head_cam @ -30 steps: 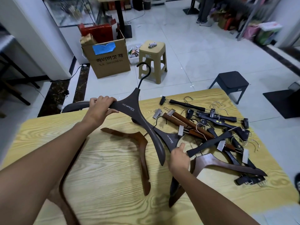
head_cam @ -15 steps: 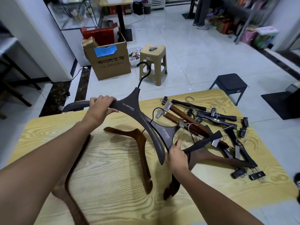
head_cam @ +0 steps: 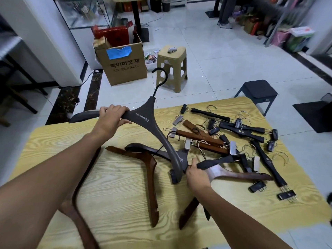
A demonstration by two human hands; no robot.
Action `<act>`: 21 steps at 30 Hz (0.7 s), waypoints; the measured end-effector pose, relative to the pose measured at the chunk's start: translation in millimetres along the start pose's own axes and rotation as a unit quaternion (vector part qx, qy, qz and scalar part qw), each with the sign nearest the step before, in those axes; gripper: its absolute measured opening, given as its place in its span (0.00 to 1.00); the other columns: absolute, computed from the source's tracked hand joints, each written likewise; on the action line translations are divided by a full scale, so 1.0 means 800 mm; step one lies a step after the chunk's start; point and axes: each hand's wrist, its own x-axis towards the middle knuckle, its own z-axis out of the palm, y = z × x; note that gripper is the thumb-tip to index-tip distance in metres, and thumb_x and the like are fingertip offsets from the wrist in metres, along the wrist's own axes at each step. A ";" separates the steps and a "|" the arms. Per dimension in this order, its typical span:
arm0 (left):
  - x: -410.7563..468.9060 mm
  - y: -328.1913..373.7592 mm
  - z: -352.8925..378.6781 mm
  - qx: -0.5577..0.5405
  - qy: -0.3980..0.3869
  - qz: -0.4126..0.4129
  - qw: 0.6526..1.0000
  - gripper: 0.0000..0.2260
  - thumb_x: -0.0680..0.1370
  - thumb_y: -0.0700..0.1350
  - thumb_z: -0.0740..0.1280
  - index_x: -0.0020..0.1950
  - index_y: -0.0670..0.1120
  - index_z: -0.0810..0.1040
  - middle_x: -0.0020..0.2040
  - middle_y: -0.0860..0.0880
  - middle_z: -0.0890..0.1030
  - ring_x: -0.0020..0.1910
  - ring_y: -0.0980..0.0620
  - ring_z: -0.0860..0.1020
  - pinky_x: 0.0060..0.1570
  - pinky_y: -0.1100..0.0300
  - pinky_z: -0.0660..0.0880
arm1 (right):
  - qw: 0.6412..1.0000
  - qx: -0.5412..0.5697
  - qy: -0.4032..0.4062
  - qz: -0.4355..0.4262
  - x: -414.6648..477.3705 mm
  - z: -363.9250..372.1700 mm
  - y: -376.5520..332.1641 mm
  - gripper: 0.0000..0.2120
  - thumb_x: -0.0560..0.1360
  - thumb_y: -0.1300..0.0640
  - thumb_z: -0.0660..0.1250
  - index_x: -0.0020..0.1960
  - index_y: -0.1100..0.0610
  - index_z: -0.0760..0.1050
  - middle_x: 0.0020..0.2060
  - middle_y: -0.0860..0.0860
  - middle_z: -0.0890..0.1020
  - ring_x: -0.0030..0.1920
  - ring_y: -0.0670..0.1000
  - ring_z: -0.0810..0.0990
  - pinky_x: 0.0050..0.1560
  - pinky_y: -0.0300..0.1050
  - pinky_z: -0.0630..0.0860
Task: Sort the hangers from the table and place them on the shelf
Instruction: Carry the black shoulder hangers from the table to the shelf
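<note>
Two hands grip hangers over the bench [head_cam: 116,186]: the left hand [head_cam: 111,118] clamps the raised grey hanger [head_cam: 152,126] by one arm; the right hand [head_cam: 196,174] curls round the end of a black clip hanger [head_cam: 221,160], fingertips hidden. Brown hangers [head_cam: 151,178] vanish beneath both forearms. Both grips match half a second ago.

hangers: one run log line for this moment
left hand: holds grey coat hanger raised | right hand: grips second grey hanger | table: clip hangers piled, unsorted
</note>
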 end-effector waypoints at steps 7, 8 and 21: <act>0.003 0.005 0.006 0.004 -0.005 0.005 1.000 0.16 0.75 0.52 0.66 0.60 0.45 0.74 0.51 0.47 0.77 0.55 0.46 0.72 0.56 0.52 0.58 | 0.996 0.068 -0.029 0.039 0.011 -0.010 -0.009 0.15 0.77 0.62 0.61 0.63 0.63 0.67 0.61 0.58 0.75 0.58 0.57 0.78 0.52 0.47 0.74; 0.003 0.006 0.007 0.003 -0.005 0.007 1.000 0.16 0.75 0.52 0.66 0.59 0.45 0.74 0.51 0.47 0.77 0.54 0.46 0.72 0.56 0.52 0.58 | 0.995 0.081 -0.035 0.041 0.012 -0.014 -0.008 0.14 0.77 0.62 0.62 0.62 0.63 0.68 0.59 0.58 0.77 0.59 0.58 0.77 0.52 0.48 0.73; 0.015 0.025 0.018 -0.003 -0.013 0.011 1.000 0.16 0.75 0.52 0.66 0.59 0.44 0.74 0.51 0.47 0.77 0.54 0.45 0.72 0.58 0.50 0.60 | 0.983 0.031 0.180 0.021 0.062 -0.059 0.053 0.11 0.81 0.53 0.58 0.53 0.58 0.75 0.42 0.52 0.77 0.43 0.52 0.79 0.42 0.44 0.77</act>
